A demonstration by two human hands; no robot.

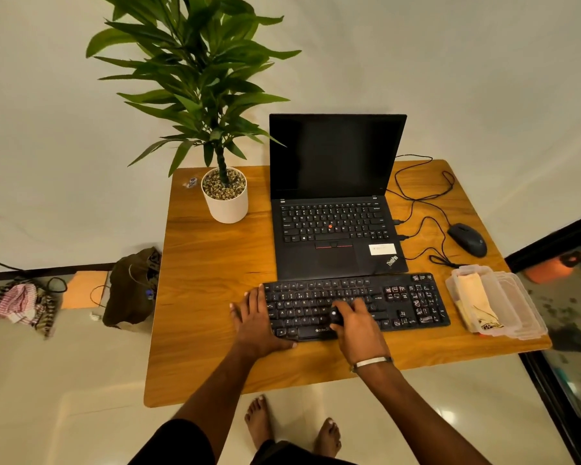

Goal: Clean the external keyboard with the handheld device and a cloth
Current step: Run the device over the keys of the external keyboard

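- My bare feet (292, 427) stand on the shiny floor, closest to my eyes.
- My right hand (358, 325) curls around a small black handheld device (336, 317); most of it is hidden, so its shape is hard to tell.
- My left hand (255, 322) lies flat, fingers straight, pressing the left end of the keyboard (356, 305).
- The keyboard lies long-ways left to right on the wooden table (212, 263), touching the open laptop (332, 203).
- A cloth (475, 298) sits in a clear box (514, 303) just right of the keyboard.
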